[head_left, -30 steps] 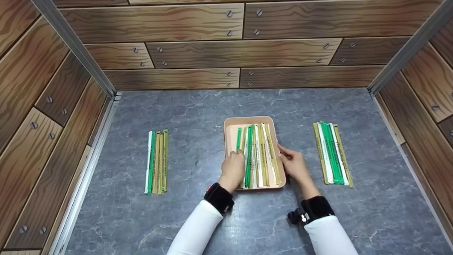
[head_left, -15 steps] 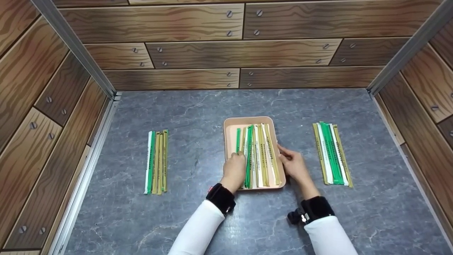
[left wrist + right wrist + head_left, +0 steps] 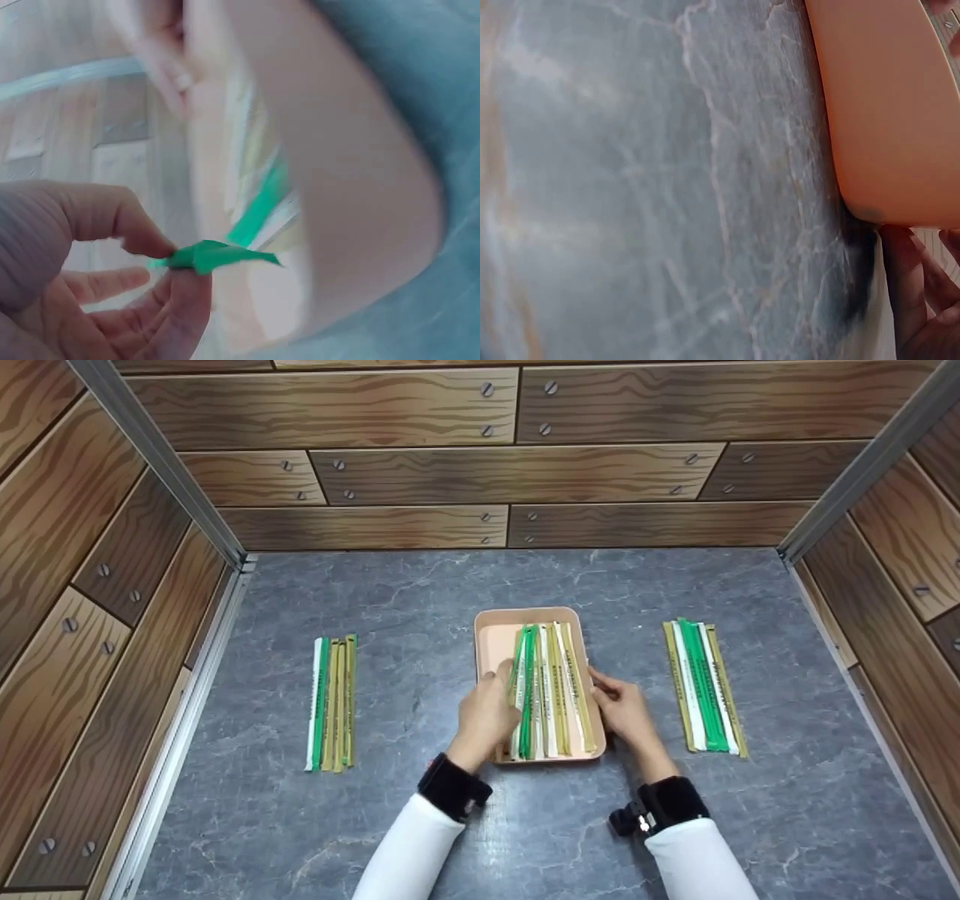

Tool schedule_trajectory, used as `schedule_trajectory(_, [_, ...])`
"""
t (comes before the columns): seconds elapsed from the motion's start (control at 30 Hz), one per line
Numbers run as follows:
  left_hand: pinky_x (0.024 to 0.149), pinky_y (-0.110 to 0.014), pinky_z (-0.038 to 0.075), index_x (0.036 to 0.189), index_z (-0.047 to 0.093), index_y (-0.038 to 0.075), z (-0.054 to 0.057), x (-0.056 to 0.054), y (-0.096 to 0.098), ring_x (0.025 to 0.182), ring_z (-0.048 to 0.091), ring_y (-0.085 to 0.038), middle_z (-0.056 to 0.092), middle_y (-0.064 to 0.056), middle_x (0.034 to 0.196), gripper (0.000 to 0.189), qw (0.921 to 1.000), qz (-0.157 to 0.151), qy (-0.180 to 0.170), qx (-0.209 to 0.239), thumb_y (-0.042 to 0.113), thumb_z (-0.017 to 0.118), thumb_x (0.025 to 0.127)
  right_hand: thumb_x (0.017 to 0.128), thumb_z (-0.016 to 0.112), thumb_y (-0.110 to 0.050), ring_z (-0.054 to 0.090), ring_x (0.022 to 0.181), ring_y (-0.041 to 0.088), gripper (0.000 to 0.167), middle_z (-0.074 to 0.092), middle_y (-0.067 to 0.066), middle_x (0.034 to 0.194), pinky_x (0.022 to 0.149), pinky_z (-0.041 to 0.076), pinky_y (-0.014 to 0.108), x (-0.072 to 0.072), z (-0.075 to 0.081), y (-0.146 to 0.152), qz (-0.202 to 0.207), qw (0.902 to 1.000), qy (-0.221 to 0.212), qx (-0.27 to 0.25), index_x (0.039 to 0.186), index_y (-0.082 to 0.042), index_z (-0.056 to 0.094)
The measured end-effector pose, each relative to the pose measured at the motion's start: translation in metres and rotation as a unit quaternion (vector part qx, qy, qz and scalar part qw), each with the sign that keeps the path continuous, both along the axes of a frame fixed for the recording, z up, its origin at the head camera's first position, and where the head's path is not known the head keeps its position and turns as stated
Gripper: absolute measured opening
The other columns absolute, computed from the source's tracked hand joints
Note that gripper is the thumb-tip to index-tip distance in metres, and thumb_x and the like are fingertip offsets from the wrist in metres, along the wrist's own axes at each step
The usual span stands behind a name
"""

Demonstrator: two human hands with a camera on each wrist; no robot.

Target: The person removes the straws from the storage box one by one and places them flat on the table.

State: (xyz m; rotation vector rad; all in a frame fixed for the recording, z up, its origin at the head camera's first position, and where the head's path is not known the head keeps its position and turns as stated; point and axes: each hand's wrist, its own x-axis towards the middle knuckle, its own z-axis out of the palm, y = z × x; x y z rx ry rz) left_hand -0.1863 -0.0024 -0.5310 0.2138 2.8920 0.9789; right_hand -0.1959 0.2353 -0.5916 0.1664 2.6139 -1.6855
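A pink-beige tray [image 3: 491,622] holds a row of long, slim wrapped straws [image 3: 551,690] in green, white and gold with printed lettering. At its left side, my left hand [image 3: 486,716] reaches over the rim. The left wrist view shows that hand's thumb and finger pinching the end of a green wrapped straw [image 3: 214,256]; the rest of this straw is hard to trace. My right hand [image 3: 624,711] grips the tray's right rim, with fingers against the outer wall [image 3: 892,112] in the right wrist view.
On the grey marbled table [image 3: 420,600] lie two more groups of wrapped straws: a left bundle [image 3: 331,705] and a right bundle [image 3: 705,686]. Wood-patterned panels [image 3: 420,472] close off the back and both sides.
The green straw at the tray's left has shifted right, towards the row. My left hand has changed its pose, a finger now pointing up along the straws. The right hand stays put.
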Motion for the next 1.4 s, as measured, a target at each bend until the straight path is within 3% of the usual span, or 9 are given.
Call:
schedule_trajectory(0.13, [0.051, -0.027, 0.051, 0.146, 0.044, 0.009, 0.018, 0.0, -0.025, 0.071, 0.06, -0.022, 0.065, -0.013, 0.101, 0.085, 0.9966, 0.026, 0.014, 0.077, -0.011, 0.071, 0.068, 0.096, 0.058, -0.003, 0.066, 0.087, 0.028, 0.04, 0.067, 0.026, 0.11, 0.065, 0.053, 0.022, 0.0, 0.0, 0.0, -0.002, 1.0, -0.001, -0.001, 0.136, -0.006, 0.057])
schedule_trajectory(0.2, [0.054, -0.029, 0.051, 0.144, 0.046, 0.009, 0.023, 0.0, -0.041, 0.073, 0.06, -0.021, 0.064, -0.011, 0.096, 0.081, 0.9946, 0.047, 0.024, 0.089, -0.01, 0.07, 0.069, 0.096, 0.058, -0.002, 0.066, 0.087, 0.028, 0.04, 0.067, 0.026, 0.11, 0.065, 0.053, 0.022, 0.0, -0.001, 0.0, -0.003, 1.0, -0.002, -0.004, 0.136, -0.006, 0.057])
schedule_trajectory(0.37, [0.069, -0.038, 0.054, 0.143, 0.05, 0.01, 0.025, 0.001, -0.084, 0.087, 0.06, -0.026, 0.063, -0.014, 0.104, 0.074, 0.9893, 0.113, 0.02, 0.09, -0.01, 0.066, 0.073, 0.096, 0.058, -0.002, 0.066, 0.09, 0.029, 0.039, 0.067, 0.026, 0.109, 0.067, 0.051, 0.021, -0.001, -0.002, 0.0, -0.001, 1.0, 0.002, 0.0, 0.135, -0.005, 0.058])
schedule_trajectory(0.5, [0.078, -0.044, 0.054, 0.142, 0.05, 0.008, 0.021, 0.004, -0.119, 0.095, 0.06, -0.032, 0.062, -0.017, 0.109, 0.071, 0.9851, 0.153, 0.015, 0.077, -0.013, 0.062, 0.075, 0.096, 0.059, -0.002, 0.066, 0.091, 0.03, 0.039, 0.067, 0.026, 0.109, 0.068, 0.051, 0.02, -0.001, -0.002, 0.001, 0.0, 0.9999, 0.005, 0.011, 0.135, -0.006, 0.058])
schedule_trajectory(0.73, [0.074, -0.051, 0.052, 0.137, 0.055, 0.001, 0.01, 0.008, -0.173, 0.098, 0.062, -0.039, 0.065, -0.023, 0.111, 0.065, 0.9793, 0.198, 0.024, 0.034, -0.014, 0.049, 0.074, 0.096, 0.059, -0.003, 0.066, 0.089, 0.03, 0.039, 0.067, 0.025, 0.109, 0.066, 0.05, 0.02, -0.002, -0.002, 0.001, 0.002, 0.9998, 0.006, 0.019, 0.135, -0.006, 0.058])
schedule_trajectory(1.0, [0.074, -0.058, 0.05, 0.141, 0.051, 0.004, -0.013, 0.011, -0.226, 0.099, 0.06, -0.048, 0.057, -0.029, 0.124, 0.055, 0.9667, 0.25, -0.05, -0.024, -0.005, 0.052, 0.087, 0.095, 0.06, -0.002, 0.065, 0.098, 0.028, 0.04, 0.065, 0.025, 0.116, 0.074, 0.05, 0.02, -0.001, -0.002, 0.0, 0.002, 0.9998, 0.009, 0.016, 0.134, -0.006, 0.059])
schedule_trajectory(1.17, [0.073, -0.058, 0.05, 0.14, 0.051, 0.003, -0.023, 0.011, -0.249, 0.097, 0.061, -0.046, 0.06, -0.028, 0.119, 0.054, 0.9587, 0.271, -0.077, -0.039, -0.001, 0.056, 0.087, 0.095, 0.059, -0.002, 0.065, 0.094, 0.028, 0.039, 0.066, 0.026, 0.113, 0.071, 0.051, 0.021, -0.001, -0.002, 0.001, 0.003, 0.9998, 0.011, 0.016, 0.135, -0.005, 0.058])
schedule_trajectory(1.4, [0.077, -0.063, 0.048, 0.141, 0.05, 0.003, -0.031, 0.008, -0.261, 0.101, 0.058, -0.051, 0.056, -0.032, 0.123, 0.048, 0.9552, 0.278, -0.09, -0.047, -0.002, 0.047, 0.093, 0.095, 0.06, -0.003, 0.066, 0.093, 0.028, 0.039, 0.067, 0.025, 0.111, 0.071, 0.051, 0.021, -0.002, -0.003, 0.001, 0.002, 0.9996, 0.016, 0.023, 0.134, -0.006, 0.059])
